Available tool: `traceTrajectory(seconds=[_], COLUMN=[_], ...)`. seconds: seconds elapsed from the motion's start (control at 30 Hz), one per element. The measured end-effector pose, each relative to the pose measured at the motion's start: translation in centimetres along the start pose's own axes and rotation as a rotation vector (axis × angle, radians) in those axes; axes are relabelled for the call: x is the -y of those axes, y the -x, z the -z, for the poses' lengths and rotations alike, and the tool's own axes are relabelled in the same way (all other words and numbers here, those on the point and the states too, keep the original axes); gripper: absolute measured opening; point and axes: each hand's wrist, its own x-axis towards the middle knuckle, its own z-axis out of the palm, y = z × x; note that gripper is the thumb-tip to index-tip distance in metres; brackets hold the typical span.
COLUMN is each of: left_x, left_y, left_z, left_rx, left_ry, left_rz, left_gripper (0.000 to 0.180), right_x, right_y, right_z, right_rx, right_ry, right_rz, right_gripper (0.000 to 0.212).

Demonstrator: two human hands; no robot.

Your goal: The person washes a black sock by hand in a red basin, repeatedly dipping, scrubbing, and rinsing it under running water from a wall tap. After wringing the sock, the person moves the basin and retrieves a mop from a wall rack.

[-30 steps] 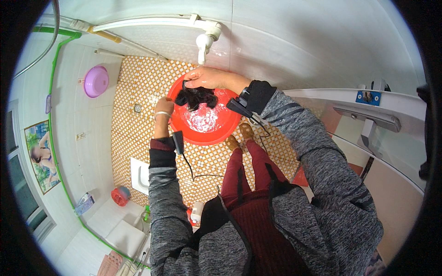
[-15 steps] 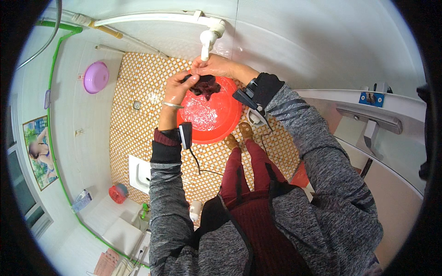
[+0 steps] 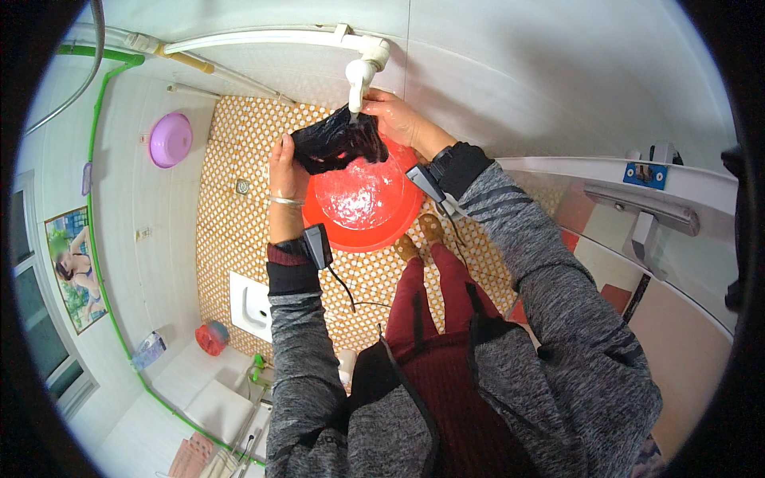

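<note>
In the head view, I'm risking a splash onto the tiled floor [image 3: 231,199]: the dark cloth [image 3: 335,143] is looking wet, and tilting it outward could be sending water past the red basin [image 3: 362,238]. A slick edge could also be slipping from my fingers. The cloth is hanging spread between my hands, below the white tap [image 3: 360,77], my left hand [image 3: 287,169] gripping its left end, my right hand [image 3: 392,118] its upper right.

We are holding a black cloth [image 3: 328,145] in our left hand [image 3: 288,170] and right hand [image 3: 396,119], below the white tap [image 3: 360,76], over the red basin [image 3: 362,237].
</note>
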Motion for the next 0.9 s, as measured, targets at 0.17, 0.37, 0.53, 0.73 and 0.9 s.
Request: traceTrajectory(seconds=[0.17,0.37,0.53,0.73,0.9], left_x=[0.9,3.7,5.2,5.9,5.2], left_y=[1.0,0.6,-0.1,2.3,0.8], left_z=[-0.9,-1.9,-2.0,-3.4,-5.3], left_rx=[0.076,0.106,-0.078,-0.178,-0.211], left_ry=[0.140,0.198,0.082,0.067,0.032], left_rz=[0.033,0.083,0.198,0.183,0.491], left_gripper=[0.030,0.035,0.031,0.044,0.033], right_x=[-0.6,-4.1,-6.1,-5.6,-3.5], right_y=[0.1,-1.3,-2.3,-0.1,-0.1], right_z=[-0.3,1.3,-1.2,-7.3,-7.9], right_rx=[-0.146,-0.307,-0.409,0.140,-0.554], right_ry=[0.437,0.645,0.412,1.342,1.457], right_rz=[-0.060,-0.011,0.233,0.248,0.179], right_gripper=[0.049,0.040,0.022,0.028,0.040])
